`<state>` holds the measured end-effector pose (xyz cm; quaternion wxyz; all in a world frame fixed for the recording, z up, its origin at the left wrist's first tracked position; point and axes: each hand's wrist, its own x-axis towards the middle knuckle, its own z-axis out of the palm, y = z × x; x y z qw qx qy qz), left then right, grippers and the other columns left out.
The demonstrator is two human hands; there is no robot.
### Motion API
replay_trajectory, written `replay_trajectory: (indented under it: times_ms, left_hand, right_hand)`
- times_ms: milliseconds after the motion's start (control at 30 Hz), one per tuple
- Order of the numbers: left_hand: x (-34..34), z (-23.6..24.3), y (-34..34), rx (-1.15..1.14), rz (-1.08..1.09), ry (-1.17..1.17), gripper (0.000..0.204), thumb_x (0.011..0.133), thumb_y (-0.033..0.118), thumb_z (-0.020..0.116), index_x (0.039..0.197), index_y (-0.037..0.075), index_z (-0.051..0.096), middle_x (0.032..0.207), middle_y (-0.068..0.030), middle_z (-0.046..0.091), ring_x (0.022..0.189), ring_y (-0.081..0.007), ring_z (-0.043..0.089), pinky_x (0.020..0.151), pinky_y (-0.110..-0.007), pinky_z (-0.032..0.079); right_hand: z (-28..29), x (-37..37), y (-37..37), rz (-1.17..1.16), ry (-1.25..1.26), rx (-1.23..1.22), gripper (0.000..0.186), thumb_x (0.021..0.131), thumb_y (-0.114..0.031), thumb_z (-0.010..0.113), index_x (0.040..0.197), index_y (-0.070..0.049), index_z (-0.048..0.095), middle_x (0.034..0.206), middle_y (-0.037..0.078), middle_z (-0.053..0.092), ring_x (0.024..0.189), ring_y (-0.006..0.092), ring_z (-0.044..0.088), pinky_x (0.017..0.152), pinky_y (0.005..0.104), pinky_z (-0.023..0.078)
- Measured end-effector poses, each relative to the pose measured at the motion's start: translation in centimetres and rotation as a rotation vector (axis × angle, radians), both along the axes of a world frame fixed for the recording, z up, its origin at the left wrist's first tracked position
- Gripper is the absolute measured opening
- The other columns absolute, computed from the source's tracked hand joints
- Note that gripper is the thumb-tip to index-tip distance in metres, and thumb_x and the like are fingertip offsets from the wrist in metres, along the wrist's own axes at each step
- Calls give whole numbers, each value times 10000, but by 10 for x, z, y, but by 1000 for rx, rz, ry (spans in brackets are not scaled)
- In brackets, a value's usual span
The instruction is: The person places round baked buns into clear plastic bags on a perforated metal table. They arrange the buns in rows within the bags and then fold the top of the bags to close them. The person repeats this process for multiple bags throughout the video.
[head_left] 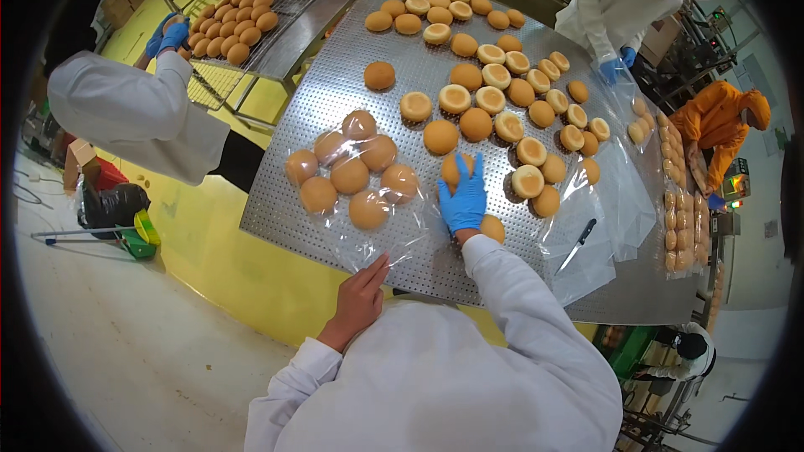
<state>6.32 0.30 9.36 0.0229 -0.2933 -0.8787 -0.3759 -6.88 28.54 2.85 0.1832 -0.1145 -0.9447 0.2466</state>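
My bare left hand (364,293) grips the near end of a clear plastic bag (368,247); the bag holds several round golden buns (349,174) and lies at the table's near left. My right hand (461,201), in a blue glove, is closed on a bun (456,166) to the right of the bag, with another bun (492,228) partly behind it. Many loose buns (476,123) lie on the perforated metal table (289,222), some pale side up. At the right, a black-handled knife (578,244) rests on flat empty bags (624,230).
Co-workers stand at left (142,117), upper right (615,8), right in orange (720,125) and lower right (695,351). A rack tray of buns (276,38) is upper left. Bagged buns (678,230) line the right edge. A black sack (105,205) and dustpan (138,243) sit on the floor.
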Motion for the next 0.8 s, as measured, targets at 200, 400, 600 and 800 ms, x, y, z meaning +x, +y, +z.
replay_trajectory:
  times_ms: [200,400,600,800]
  left_hand:
    - [2,11,-7,-21,-27,19,588,734,-53,620,1321,-21,602,1472,-115,554,1016,-276,699,796,-375,583]
    - [4,1,-12,-52,-88,-5,739,736,-28,634,1457,-13,469,1588,-117,407,986,-276,698,715,-384,576]
    - [7,9,-14,-57,-9,-104,865,732,-13,639,1545,-2,345,1642,-132,304,924,-281,686,670,-377,558]
    - [15,4,-16,-13,-82,21,838,743,-20,626,1536,-14,355,1643,-156,297,913,-285,680,673,-369,555]
  right_hand:
    - [22,19,-1,-33,-253,33,931,706,-358,858,1506,-199,410,1628,225,246,1277,434,533,1029,483,491]
    - [1,28,34,-98,-13,-608,827,733,-162,785,1470,-97,415,1517,163,408,1308,312,512,1094,407,449]
    - [83,159,14,342,-407,-1590,925,748,-203,738,1562,-91,315,1507,121,435,1388,268,449,1144,370,398]
    - [63,167,-101,326,-387,-1159,797,807,-101,708,1532,-80,378,1497,139,473,1399,271,458,1168,388,371]
